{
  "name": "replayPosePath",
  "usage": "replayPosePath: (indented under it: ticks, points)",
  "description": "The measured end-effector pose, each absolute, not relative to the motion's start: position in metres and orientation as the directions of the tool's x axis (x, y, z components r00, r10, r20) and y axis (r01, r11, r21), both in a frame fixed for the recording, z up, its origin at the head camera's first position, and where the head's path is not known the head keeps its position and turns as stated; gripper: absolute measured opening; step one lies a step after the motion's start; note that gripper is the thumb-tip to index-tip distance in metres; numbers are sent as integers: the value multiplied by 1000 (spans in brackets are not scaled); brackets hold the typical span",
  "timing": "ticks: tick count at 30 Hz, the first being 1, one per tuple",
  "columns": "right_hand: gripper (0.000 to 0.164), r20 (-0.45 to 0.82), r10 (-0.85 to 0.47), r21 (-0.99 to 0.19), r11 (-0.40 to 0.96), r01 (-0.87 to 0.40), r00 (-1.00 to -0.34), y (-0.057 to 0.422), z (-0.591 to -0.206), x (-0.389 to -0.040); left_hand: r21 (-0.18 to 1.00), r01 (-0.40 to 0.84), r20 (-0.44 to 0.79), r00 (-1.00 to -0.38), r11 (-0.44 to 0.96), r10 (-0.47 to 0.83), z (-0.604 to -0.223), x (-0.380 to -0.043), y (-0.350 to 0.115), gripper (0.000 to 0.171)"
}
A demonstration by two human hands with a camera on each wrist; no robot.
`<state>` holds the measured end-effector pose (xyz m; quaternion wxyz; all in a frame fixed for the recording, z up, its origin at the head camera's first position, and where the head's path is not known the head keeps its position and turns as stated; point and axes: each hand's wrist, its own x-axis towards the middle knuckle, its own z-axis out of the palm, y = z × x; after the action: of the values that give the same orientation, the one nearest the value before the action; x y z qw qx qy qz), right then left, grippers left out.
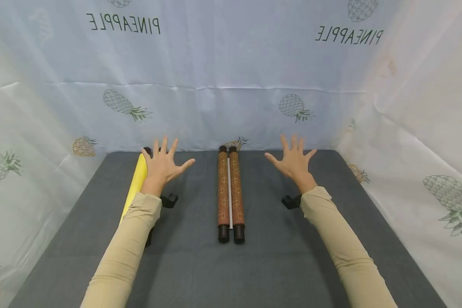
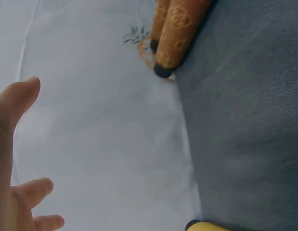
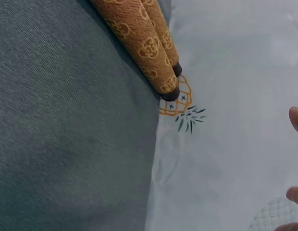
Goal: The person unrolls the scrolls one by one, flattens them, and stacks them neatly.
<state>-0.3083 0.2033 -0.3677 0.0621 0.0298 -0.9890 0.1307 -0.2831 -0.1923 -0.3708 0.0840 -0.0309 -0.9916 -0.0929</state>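
Note:
A brown scroll (image 1: 236, 192) with a gold flower pattern and dark end knobs lies in the middle of the table, rolled up as two rods side by side with a thin white strip between them. My left hand (image 1: 161, 167) is held up to its left, fingers spread and holding nothing. On the other side, my right hand (image 1: 294, 163) is raised in the same way, also with nothing in it. Beneath the left forearm lies a yellow roll (image 1: 136, 182) with dark ends, partly hidden by the arm. Both wrist views show the scroll's far ends.
The dark grey table (image 1: 262, 265) has white curtains (image 1: 231, 55) printed with pineapples behind it and on both sides. Black wrist mounts (image 1: 169, 201) show under each wrist.

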Motion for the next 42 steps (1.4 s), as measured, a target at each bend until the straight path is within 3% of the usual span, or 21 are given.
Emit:
replayPosePath:
  ticks: [10,22,33,42]
  points:
    - [80,187,-114,-267,950,-162,-976,189,-388,-298,197,144,132,-984,970,119,-387,-265,-179,82]
    - [65,215,-183,-303,921,-244,-959,169,-408,-273,244,289,164,-953,926,254,-408,-238,-153,58]
    - [62,178,-295,-311,888,-338,-939,149,-433,-248,290,339,79,-940,895,331,-435,-219,-128,63]
    - [64,76,-327,-460,827,-324,-942,137,-449,-232,420,303,-9,-941,855,338,-447,-208,-110,75]
